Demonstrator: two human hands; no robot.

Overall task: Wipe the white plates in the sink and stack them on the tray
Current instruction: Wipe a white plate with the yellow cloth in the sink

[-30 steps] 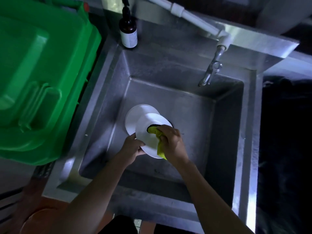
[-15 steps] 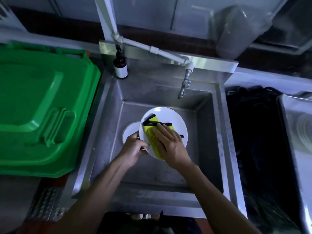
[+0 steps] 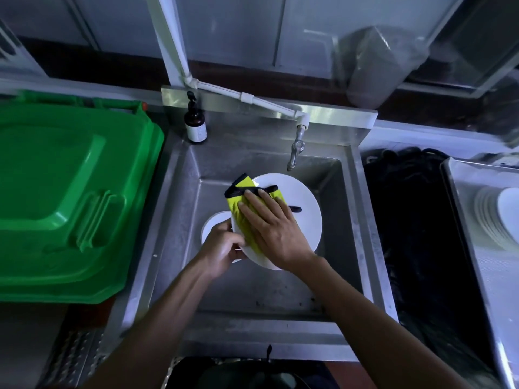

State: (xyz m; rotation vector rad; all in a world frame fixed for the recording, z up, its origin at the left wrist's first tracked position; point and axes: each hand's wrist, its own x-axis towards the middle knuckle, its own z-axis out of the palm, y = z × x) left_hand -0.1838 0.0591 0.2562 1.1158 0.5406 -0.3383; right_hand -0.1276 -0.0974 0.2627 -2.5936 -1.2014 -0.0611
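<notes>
Over the steel sink (image 3: 179, 220) I hold a white plate (image 3: 304, 209) lifted and facing up. My left hand (image 3: 223, 248) grips its left rim. My right hand (image 3: 273, 228) lies flat on the plate, pressing a yellow cloth with black trim (image 3: 241, 197) against it. Another white plate (image 3: 212, 224) lies on the sink floor below, mostly hidden by my left hand and the held plate. At the far right a metal tray (image 3: 463, 197) carries a stack of white plates (image 3: 497, 217).
A tap (image 3: 296, 148) hangs over the back of the sink, close above the held plate. A dark soap bottle (image 3: 195, 123) stands at the sink's back left corner. A green bin lid (image 3: 70, 197) fills the left side. A dark basin (image 3: 421, 234) lies between sink and tray.
The plate has been raised from the sink floor and turned face up. My right hand went from gripping the cloth at the rim to pressing it flat across the plate. The view has lifted.
</notes>
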